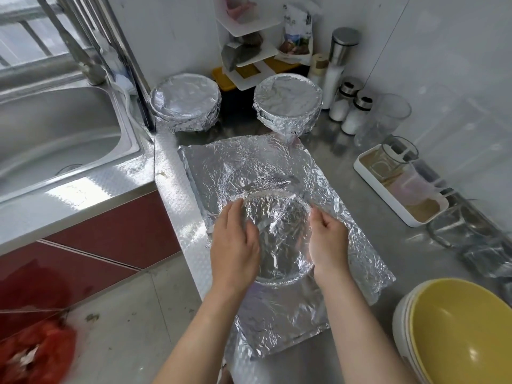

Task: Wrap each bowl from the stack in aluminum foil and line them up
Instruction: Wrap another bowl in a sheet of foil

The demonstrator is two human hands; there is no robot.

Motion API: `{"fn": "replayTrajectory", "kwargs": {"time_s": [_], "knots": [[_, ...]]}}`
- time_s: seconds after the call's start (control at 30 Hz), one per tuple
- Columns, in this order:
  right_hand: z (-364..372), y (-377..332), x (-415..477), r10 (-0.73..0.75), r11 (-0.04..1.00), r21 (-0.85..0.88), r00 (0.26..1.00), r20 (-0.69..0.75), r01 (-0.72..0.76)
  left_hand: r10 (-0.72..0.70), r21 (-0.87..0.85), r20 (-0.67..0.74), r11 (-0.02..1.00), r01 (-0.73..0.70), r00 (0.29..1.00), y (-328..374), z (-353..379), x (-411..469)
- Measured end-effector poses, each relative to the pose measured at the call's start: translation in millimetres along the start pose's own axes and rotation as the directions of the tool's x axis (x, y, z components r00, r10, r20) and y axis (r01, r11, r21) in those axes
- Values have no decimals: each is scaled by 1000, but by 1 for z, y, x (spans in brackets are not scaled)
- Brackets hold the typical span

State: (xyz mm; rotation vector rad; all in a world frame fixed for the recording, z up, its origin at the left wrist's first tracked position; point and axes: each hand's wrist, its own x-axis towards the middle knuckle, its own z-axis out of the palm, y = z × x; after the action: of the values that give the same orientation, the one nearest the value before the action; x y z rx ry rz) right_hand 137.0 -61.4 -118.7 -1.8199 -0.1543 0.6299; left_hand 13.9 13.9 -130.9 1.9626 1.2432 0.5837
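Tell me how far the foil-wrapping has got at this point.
Done: the left wrapped bowl and right wrapped bowl stand side by side at the back of the counter. In hand: the left hand and right hand press a foil sheet over a third bowl. Left: its edges lie flat, unfolded, and a stack of bowls waits unwrapped.

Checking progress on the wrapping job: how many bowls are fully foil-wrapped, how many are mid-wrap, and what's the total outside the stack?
Fully wrapped bowls: 2
Bowl mid-wrap under the foil sheet: 1
Total outside the stack: 3
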Motion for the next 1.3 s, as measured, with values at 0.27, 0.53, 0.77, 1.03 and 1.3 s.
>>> {"fn": "replayTrajectory", "kwargs": {"time_s": [0.27,0.53,0.77,1.03,1.3], "knots": [[18,32,-22,-31,997,65,992,-119,39,166,206,136,960,-191,977,-3,-14,34],[15,6,1,-400,889,-313,901,-171,335,204,271,137,934,-235,969,-8,-11,35],[21,1,26,-455,750,-521,889,41,408,228,495,202,815,-300,952,3,-6,45],[19,2,30,-513,730,-493,856,64,474,265,510,225,788,-345,938,5,0,44],[18,3,36,-550,672,-482,815,183,562,291,496,292,768,-405,911,20,14,54]]}}
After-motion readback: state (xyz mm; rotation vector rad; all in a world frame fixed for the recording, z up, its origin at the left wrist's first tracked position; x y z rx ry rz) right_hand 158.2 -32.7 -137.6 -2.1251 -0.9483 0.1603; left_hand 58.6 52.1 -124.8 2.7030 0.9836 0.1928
